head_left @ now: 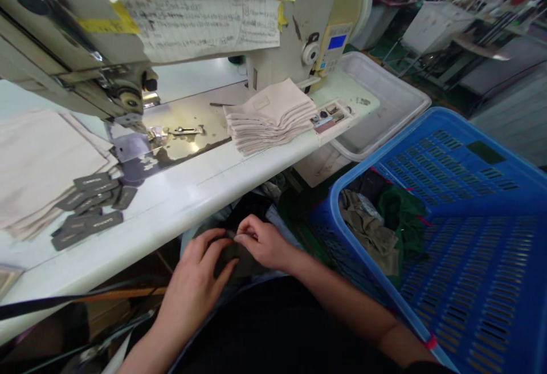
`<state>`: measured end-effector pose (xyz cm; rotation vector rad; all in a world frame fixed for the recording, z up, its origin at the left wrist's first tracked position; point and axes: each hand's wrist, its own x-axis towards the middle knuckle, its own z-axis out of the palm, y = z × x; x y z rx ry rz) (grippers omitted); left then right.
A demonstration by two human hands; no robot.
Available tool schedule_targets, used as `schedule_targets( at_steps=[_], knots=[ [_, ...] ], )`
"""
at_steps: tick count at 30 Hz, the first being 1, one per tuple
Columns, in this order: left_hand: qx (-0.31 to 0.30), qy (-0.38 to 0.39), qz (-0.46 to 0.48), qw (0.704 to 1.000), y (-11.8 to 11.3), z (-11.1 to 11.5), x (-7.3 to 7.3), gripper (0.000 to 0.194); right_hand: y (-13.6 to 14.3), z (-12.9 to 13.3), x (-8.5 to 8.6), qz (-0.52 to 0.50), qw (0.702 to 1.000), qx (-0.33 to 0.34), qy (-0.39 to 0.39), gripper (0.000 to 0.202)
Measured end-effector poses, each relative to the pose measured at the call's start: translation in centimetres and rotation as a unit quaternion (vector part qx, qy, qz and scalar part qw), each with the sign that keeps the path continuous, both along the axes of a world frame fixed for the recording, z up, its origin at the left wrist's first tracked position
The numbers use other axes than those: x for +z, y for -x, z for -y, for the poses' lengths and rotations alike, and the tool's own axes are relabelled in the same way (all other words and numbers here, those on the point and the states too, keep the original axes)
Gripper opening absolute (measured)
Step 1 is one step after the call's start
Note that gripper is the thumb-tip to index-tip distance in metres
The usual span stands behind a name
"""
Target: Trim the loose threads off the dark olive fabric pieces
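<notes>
Below the table edge, over my lap, my two hands are close together. My right hand (265, 244) is closed in a pinch; whatever is between its fingertips is too small to make out. My left hand (200, 268) has its fingers curved and its thumb held apart, with the fingertips close to the right hand's pinch. Beneath and between the hands is a dark piece of cloth (240, 261), partly hidden by the fingers. On the table above stands a sewing machine (205, 32), its presser foot and needle area left of my hands.
A stack of folded beige fabric pieces (273, 114) lies on the machine bed. Dark labels (92, 206) and beige panels (43, 163) lie at left. A small parts tray (331, 120) is set in the table. A blue basket (453, 220) with cloth and a white bin (384, 100) stand right.
</notes>
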<state>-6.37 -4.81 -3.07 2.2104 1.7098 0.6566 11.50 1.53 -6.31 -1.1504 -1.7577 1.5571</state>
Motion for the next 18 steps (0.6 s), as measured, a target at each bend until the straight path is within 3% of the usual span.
schedule_targets(
  at_steps=[4,9,13,18],
  knots=[
    [0.009,0.019,0.093,0.995,0.3,0.0,0.4,0.019,-0.3,-0.5,1.4,-0.115,0.988,0.016,0.103,0.017],
    [0.087,0.079,0.208,0.971,-0.5,-0.4,2.8,0.021,-0.8,-0.9,3.8,-0.19,0.963,0.014,0.191,0.033],
    [0.134,0.165,0.339,0.917,-1.7,-1.7,4.0,0.03,-1.1,-1.0,5.0,-0.162,0.974,-0.042,0.152,0.027],
    [0.198,0.237,0.467,0.829,-3.4,-3.1,3.7,0.035,-1.3,-1.0,5.5,-0.149,0.982,-0.093,0.074,0.018]
  ],
)
